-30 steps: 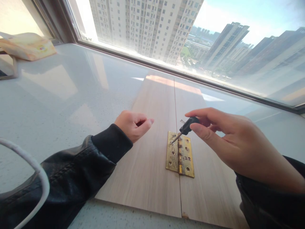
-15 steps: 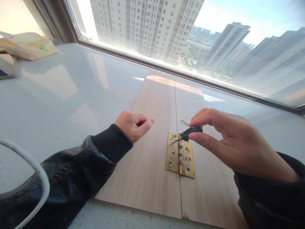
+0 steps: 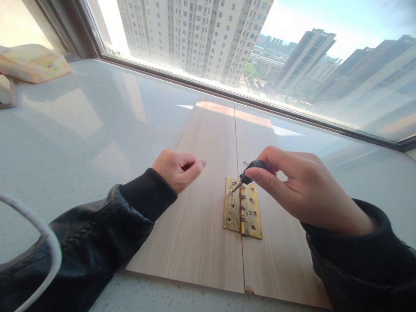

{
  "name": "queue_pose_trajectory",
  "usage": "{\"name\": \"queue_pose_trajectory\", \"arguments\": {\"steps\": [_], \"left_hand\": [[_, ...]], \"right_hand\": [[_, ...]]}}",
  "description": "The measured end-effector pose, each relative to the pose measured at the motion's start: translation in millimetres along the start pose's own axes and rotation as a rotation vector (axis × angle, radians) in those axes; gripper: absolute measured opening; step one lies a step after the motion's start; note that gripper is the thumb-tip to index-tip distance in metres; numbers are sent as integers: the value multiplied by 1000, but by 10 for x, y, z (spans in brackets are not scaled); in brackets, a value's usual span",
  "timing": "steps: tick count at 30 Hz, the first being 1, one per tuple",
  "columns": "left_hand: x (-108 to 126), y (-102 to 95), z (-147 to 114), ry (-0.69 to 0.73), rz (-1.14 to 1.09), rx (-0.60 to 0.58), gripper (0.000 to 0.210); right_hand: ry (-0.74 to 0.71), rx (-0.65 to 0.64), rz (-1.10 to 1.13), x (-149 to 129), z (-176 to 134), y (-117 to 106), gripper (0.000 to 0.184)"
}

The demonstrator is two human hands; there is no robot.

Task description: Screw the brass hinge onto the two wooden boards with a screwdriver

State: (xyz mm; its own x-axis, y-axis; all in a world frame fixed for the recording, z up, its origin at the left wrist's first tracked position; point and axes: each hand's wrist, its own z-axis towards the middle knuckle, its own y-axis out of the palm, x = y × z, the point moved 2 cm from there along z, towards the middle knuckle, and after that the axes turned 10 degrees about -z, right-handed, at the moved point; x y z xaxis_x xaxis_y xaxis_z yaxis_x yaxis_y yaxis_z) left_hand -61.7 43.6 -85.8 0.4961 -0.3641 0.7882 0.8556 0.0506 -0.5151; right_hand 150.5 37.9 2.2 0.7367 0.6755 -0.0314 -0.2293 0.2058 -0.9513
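A brass hinge (image 3: 242, 216) lies flat across the seam between two pale wooden boards (image 3: 198, 242). My right hand (image 3: 299, 186) grips a short black-handled screwdriver (image 3: 251, 169) between thumb and fingers. The screwdriver slants down to the left, its tip at an upper hole of the hinge's left leaf; a screw under the tip is too small to make out. Behind the handle, part of a loose screw (image 3: 245, 163) shows on the right board. My left hand (image 3: 178, 169) is curled closed over the left board, apart from the hinge; whatever it holds, if anything, is hidden.
A white speckled sill (image 3: 74, 151) carries the boards. Beyond them runs the window frame (image 3: 208, 89). A white cable (image 3: 48, 242) loops over my left sleeve, and a yellowish packet (image 3: 35, 63) sits at the far left.
My right hand has closed more tightly around the screwdriver handle, which now stands somewhat steeper over the same hole. The whole view has shifted slightly. My left hand stays curled.
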Motion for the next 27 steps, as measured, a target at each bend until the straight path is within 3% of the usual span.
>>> {"name": "queue_pose_trajectory", "arguments": {"steps": [5,9,12,15,20,24,27], "left_hand": [[11,6,-1,1,-10,3,44],[23,3,-2,-14,-17,1,43],[20,1,2,-17,-17,6,43],[11,1,7,-21,-14,12,44],[19,-3,1,-23,-9,-2,44],[27,-7,-8,-19,-11,5,44],[23,-1,-7,-20,-16,1,44]], "right_hand": [[-41,61,-113,-52,7,20,31],[110,226,-85,-157,-5,69,45],[223,261,-75,-201,-15,109,48],[282,238,-165,-176,-15,114,44],[260,101,-187,-89,1,98,15],[159,-39,-163,-68,4,89,23],[94,-46,-168,-65,8,78,28]]}}
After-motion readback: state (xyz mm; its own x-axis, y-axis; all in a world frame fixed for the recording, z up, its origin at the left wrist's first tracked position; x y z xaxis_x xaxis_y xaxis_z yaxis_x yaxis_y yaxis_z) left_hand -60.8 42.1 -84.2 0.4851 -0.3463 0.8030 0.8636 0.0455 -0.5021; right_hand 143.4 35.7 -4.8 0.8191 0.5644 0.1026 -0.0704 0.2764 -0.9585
